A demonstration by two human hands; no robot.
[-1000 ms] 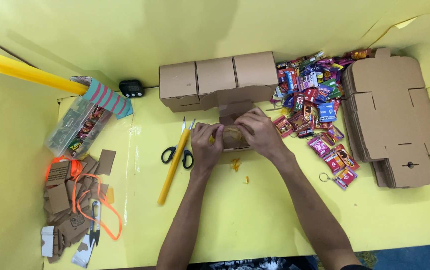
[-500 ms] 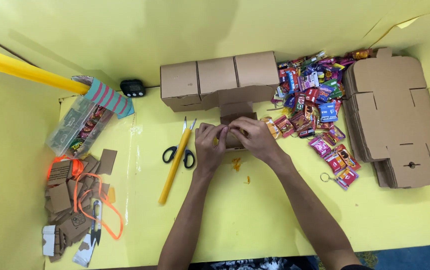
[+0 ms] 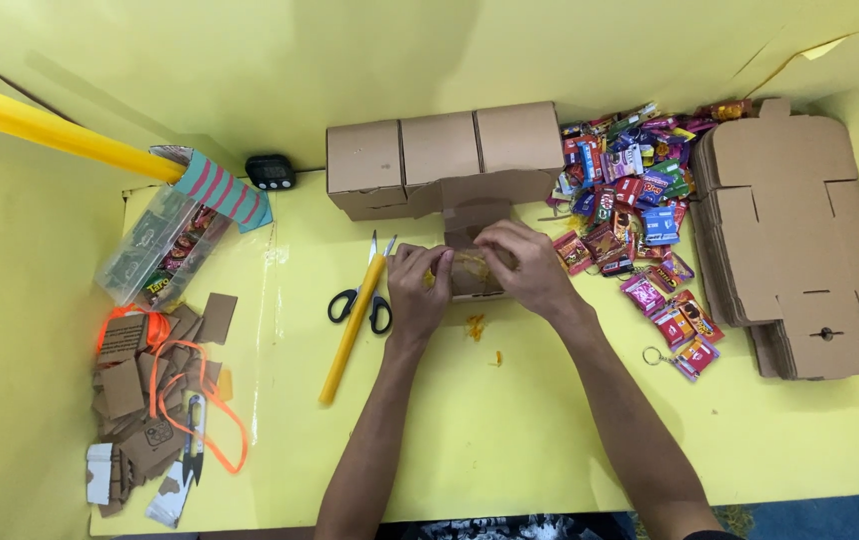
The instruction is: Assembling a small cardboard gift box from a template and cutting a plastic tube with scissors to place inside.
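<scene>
Yellow table point(image 3: 510, 440): small cardboard box point(image 3: 474, 272) between left hand point(image 3: 418, 290) and right hand point(image 3: 525, 268), both pinching it; scissors point(image 3: 362, 300) just left.

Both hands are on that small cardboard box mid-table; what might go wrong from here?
1. The black-handled scissors lie open-bladed right beside the left hand; a sideways move may catch the blades.
2. The heap of colourful snack packets sits close to the right hand; an elbow swing might scatter it.
3. The small brown cardboard box is largely hidden under both hands, so a crushed flap could go unnoticed.

Small cardboard box point(image 3: 477, 272) mostly hidden under fingers point(image 3: 510, 240).
</scene>
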